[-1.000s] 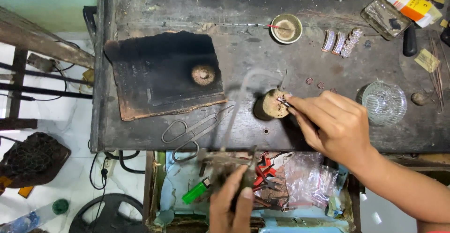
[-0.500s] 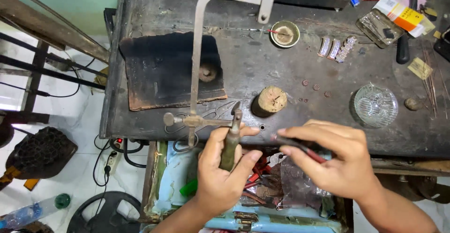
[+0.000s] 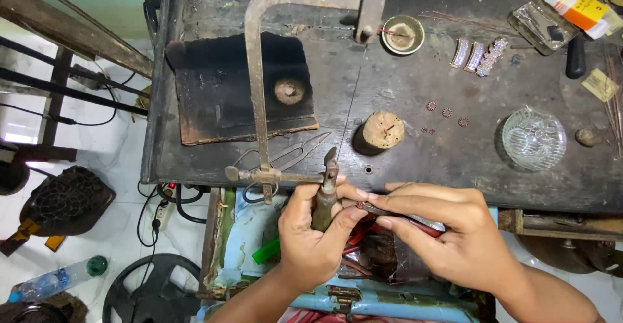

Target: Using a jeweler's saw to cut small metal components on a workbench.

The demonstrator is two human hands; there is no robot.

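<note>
Scorched and dark, a jeweller's work surface (image 3: 415, 161) fills the view from above, white floor tiles showing at its left. At the near edge the person's left hand (image 3: 311, 238) is closed tight around the wooden handle of a rusty frame saw (image 3: 256, 83), whose bow reaches up across the surface with its thin blade strung from the far clamp down to the handle. The right hand (image 3: 454, 232) pinches slim pliers (image 3: 389, 211) shut on a tiny round metal ornament (image 3: 360, 205), held just beside the saw handle, over the open drawer.

The saw looks stiff and light in the frame, but its blade appears hair-thin and likely to snap if twisted; the handle seems the safe place to hold it. The ornament looks small, light and easily dropped, best kept pinched at its rim.

Beyond lie a charred block (image 3: 240, 89), a stub of wood (image 3: 381, 130), more loose ornaments (image 3: 445, 112) and a cut-glass dish (image 3: 533, 138). At the far right corner sits a flat rectangular packet (image 3: 577, 5) in white, red and yellow, with a small yellow slip (image 3: 600, 84) below it.
</note>
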